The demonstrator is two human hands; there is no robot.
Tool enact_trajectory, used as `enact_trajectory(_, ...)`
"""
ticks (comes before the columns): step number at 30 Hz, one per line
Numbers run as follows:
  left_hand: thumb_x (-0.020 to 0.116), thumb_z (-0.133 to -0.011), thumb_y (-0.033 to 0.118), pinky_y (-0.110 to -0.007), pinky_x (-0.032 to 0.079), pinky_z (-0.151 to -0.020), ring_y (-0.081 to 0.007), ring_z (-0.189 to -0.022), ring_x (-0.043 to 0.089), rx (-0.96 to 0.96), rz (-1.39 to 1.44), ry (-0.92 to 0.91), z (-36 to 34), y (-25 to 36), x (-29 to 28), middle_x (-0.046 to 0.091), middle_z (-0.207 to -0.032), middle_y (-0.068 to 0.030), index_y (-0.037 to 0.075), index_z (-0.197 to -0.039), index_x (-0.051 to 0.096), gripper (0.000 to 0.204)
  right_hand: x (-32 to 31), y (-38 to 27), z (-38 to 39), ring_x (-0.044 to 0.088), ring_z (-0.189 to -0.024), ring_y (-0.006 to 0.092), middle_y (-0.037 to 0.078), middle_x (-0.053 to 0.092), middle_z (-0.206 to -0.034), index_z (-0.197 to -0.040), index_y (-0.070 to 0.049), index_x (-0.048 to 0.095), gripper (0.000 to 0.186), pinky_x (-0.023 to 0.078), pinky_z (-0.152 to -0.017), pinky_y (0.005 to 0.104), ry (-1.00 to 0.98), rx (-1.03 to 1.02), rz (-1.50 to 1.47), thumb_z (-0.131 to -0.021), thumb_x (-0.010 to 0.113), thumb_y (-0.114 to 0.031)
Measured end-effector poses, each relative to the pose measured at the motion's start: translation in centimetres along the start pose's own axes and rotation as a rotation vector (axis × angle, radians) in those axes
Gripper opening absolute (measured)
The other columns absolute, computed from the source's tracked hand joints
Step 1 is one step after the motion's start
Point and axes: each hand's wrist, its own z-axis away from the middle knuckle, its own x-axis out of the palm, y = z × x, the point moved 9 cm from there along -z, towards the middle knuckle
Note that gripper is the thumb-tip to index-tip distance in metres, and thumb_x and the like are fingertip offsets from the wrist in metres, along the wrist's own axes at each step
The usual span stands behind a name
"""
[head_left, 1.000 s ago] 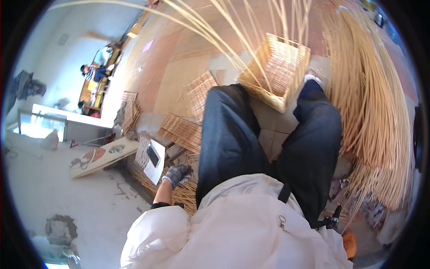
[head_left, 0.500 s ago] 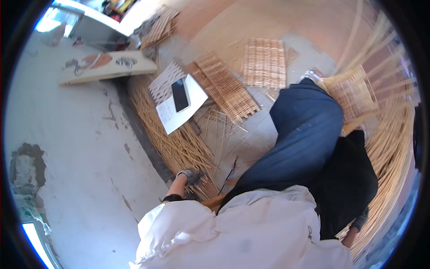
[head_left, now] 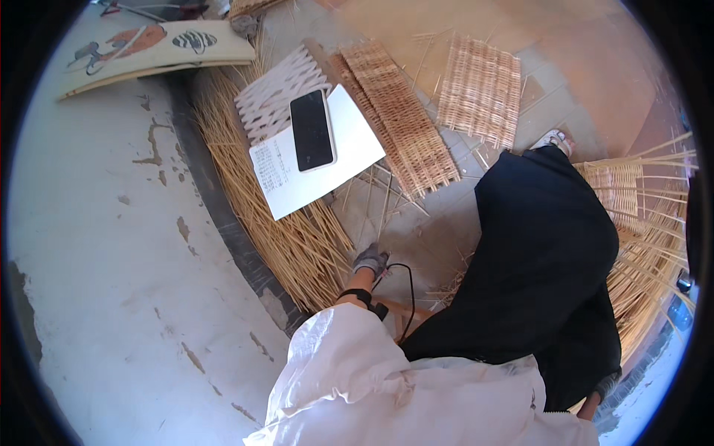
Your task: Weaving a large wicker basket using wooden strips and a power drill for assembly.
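My left hand (head_left: 370, 260), in a grey glove, has its fingers closed at a thin black looped item (head_left: 409, 290), beside loose rattan sticks (head_left: 260, 215) on the floor. My right hand (head_left: 605, 388), also gloved, is at the lower right beside my black trousers (head_left: 532, 260), its fingers mostly hidden. Above my left hand, a phone (head_left: 312, 131) lies on white paper (head_left: 349, 152), which rests over a pale latticed piece (head_left: 271, 97). Woven rattan panels (head_left: 480, 89) lie to the right of these.
A white wall (head_left: 126, 275) with peeling patches runs along the left. A painted board (head_left: 149, 56) lies at the upper left. A woven base with long upright canes (head_left: 617, 195) is at the right, with bundled canes (head_left: 647, 297) below it. My sandalled foot (head_left: 550, 143) shows beyond my trousers.
My view has swung left, toward the paper, panels and wall. My left hand has moved forward and right to the black looped item. My legs and the basket have shifted right in view.
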Motion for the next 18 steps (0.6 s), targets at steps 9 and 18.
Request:
enact_trajectory(9,0.053,-0.085,0.031,-0.036,0.044,-0.073,-0.0254,-0.085,0.055,-0.351,0.2,0.187,-4.9,-13.3,-1.9,0.06,-0.1,-0.0168,0.0,-0.109,0.056,0.039,-0.4,5.1,-1.5,0.054,-0.1,0.0303,0.015,0.057,-0.112,-0.123,-0.005,0.046,0.04,0.043,-0.089,0.0342,-0.041,0.38,-0.212,-0.086,0.033,-0.004)
enact_trajectory(18,0.054,-0.086,0.028,-0.036,0.045,-0.064,-0.0247,-0.074,0.056,-0.321,-0.111,-0.158,-4.3,-13.9,7.3,0.062,-0.092,-0.0159,-0.001,-0.107,0.056,0.036,-4.0,1.5,0.0,0.053,-0.104,0.0316,0.016,0.055,-0.117,-0.124,-0.002,0.045,0.04,0.041,-0.091,0.0346,-0.135,0.319,0.047,-0.086,0.036,-0.007)
